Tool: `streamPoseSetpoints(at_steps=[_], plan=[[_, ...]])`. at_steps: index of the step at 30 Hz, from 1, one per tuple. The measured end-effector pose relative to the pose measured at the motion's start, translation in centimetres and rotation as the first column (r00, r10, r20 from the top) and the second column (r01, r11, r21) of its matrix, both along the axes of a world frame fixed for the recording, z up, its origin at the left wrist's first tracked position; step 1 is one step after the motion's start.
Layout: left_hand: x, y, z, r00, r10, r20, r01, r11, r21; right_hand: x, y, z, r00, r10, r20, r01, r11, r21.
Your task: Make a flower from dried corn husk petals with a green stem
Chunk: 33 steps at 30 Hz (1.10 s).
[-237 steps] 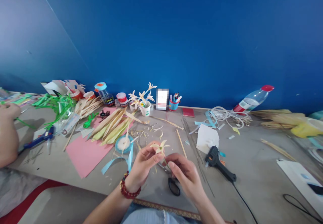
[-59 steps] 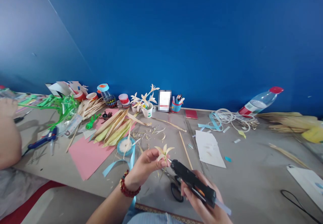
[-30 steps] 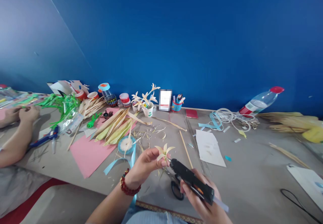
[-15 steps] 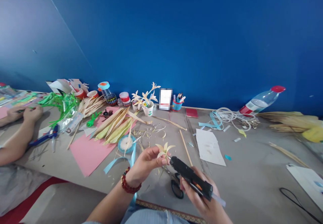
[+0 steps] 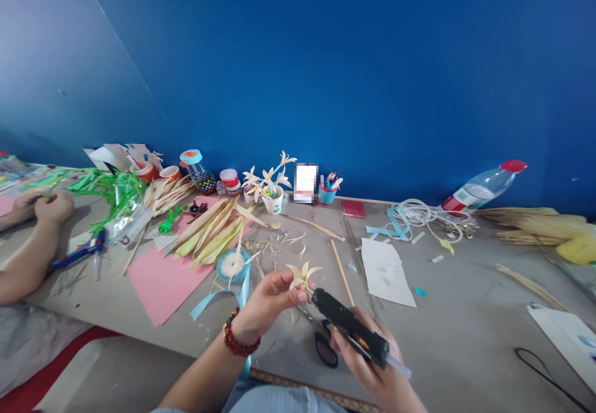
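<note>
My left hand [image 5: 272, 298], with a red bead bracelet at the wrist, pinches a pale flower [image 5: 304, 274] with pointed petals. In my right hand [image 5: 372, 354] is a black glue gun [image 5: 349, 323], a clear glue stick poking out of its back end. The gun's nozzle points at the base of the flower and looks very close to it or touching. Black-handled scissors [image 5: 326, 348] lie under the gun, partly hidden. Beyond my left hand sits a blue ribbon roll [image 5: 232, 265].
A white cup [image 5: 273, 202] of similar flowers stands by the blue wall. Husks [image 5: 209, 239] and pink paper [image 5: 165, 282] lie left, white paper [image 5: 385, 271] and a tilted bottle [image 5: 484, 186] right. Another person's hands [image 5: 53, 206] are at far left.
The glue gun and my right hand have shifted very slightly left. My left hand and the flower are nearly still. The other person's hands have moved a little.
</note>
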<state>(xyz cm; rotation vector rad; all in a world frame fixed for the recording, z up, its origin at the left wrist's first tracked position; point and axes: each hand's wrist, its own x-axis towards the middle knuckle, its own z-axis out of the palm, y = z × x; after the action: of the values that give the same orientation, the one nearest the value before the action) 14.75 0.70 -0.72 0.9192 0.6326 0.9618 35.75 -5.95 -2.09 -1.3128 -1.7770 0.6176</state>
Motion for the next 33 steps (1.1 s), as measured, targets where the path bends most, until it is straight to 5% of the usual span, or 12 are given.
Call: streamPoseSetpoints(at_steps=[24, 33], plan=[[0.02, 0.02, -0.15, 1.0, 0.018, -0.025, -0.018, 1.0, 0.005, 0.13, -0.12, -0.24, 1.0, 0.017, 0.007, -0.017, 0.998, -0.059], [0.15, 0.0, 0.18, 1.0, 0.029, -0.007, -0.029, 0.999, 0.014, -0.1, -0.61, -0.11, 0.996, -0.085, -0.014, 0.084, 0.995, -0.062]])
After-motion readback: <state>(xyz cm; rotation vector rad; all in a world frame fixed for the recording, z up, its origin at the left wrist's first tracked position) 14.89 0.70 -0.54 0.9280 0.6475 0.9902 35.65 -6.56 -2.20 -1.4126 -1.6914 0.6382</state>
